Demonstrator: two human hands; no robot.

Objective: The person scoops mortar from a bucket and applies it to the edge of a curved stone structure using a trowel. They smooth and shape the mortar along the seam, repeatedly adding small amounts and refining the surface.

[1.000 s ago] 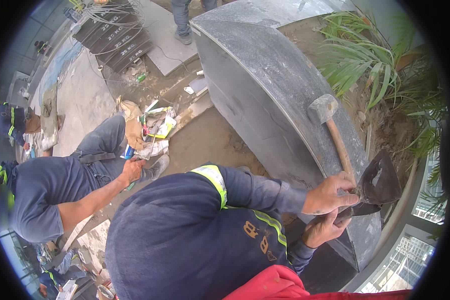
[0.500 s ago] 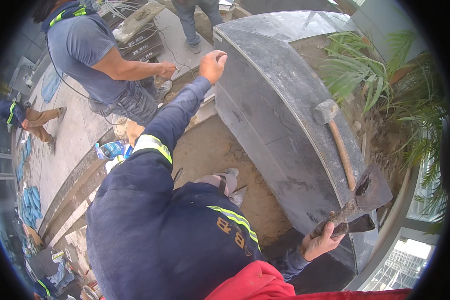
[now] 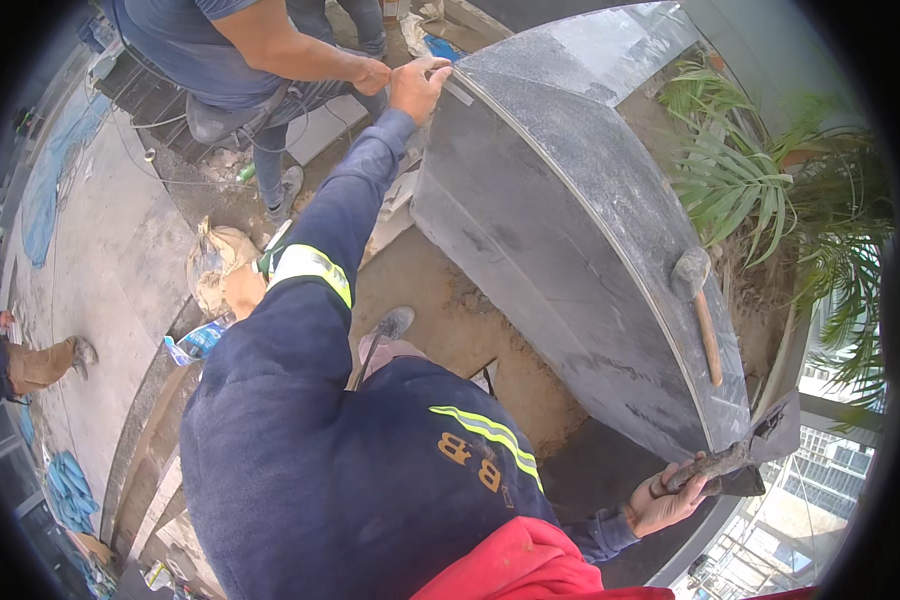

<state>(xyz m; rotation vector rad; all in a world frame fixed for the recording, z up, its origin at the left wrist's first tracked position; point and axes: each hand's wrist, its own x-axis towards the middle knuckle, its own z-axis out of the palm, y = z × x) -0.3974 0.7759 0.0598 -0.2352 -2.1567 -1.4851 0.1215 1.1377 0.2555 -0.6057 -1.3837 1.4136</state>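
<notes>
My left hand (image 3: pixel 417 90) is at the far corner of a large grey stone-clad block (image 3: pixel 540 240), its thumb and fingers pinched together. Whatever lies between those fingertips is too small to make out. At the block's near right end, my right hand (image 3: pixel 667 500) is wrapped round the crusted handle of a trowel (image 3: pixel 776 428). A dark, pointed piece (image 3: pixel 740 483) sticks out beside the blade; what it is I cannot tell. A mallet (image 3: pixel 708 335) with a pale head and wooden handle lies on top of the block, between my hands.
A co-worker's hand (image 3: pixel 372 76) is close beside my left hand. Palm fronds (image 3: pixel 740 190) hang over soil along the right. Sandy ground (image 3: pixel 510 370) lies below the block. A blue-white packet (image 3: pixel 198 342) and crumpled bags (image 3: pixel 225 265) sit at left. Another person (image 3: pixel 35 365) is farther left.
My left hand has come to the block's corner, and the co-worker has moved in next to it. My right hand has shifted down and right with the trowel, to the block's end.
</notes>
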